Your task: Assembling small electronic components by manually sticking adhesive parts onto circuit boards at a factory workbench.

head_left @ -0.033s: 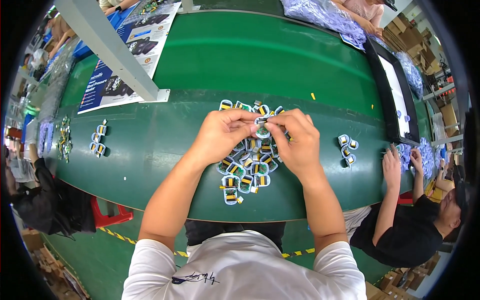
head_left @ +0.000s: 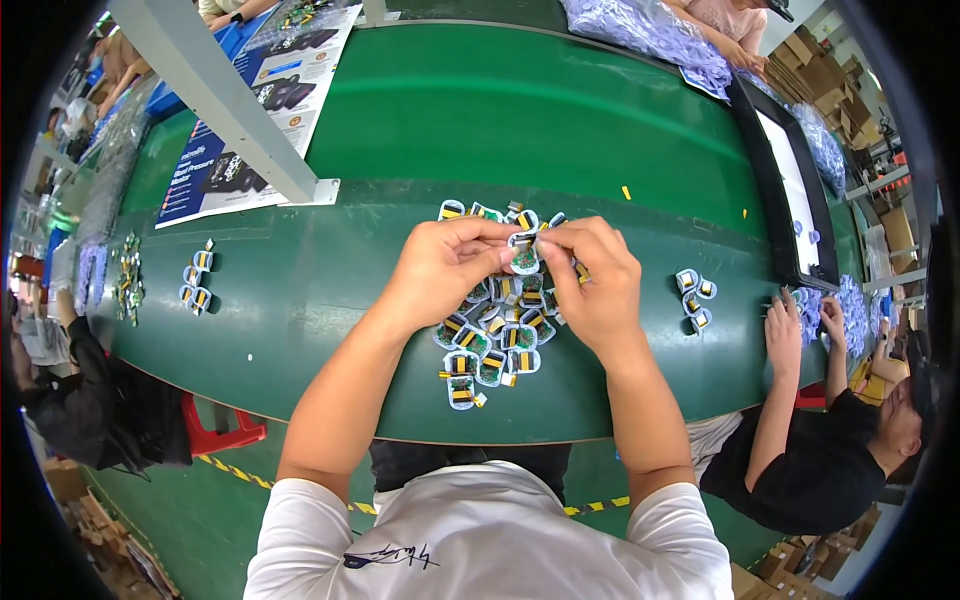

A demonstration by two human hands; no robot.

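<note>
While the left hand [head_left: 442, 264] pinches 1 casing [head_left: 524, 263] mid-frame, the right hand [head_left: 597, 278] touches it, grip unclear; 4 casings [head_left: 193, 274] lie mid-left, 4 mid-right.

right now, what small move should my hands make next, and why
Perhaps a gentle press with the right hand while the left hand steadies the small part: left fingers grip one side, right fingers sit at the other, above the pile.
</note>
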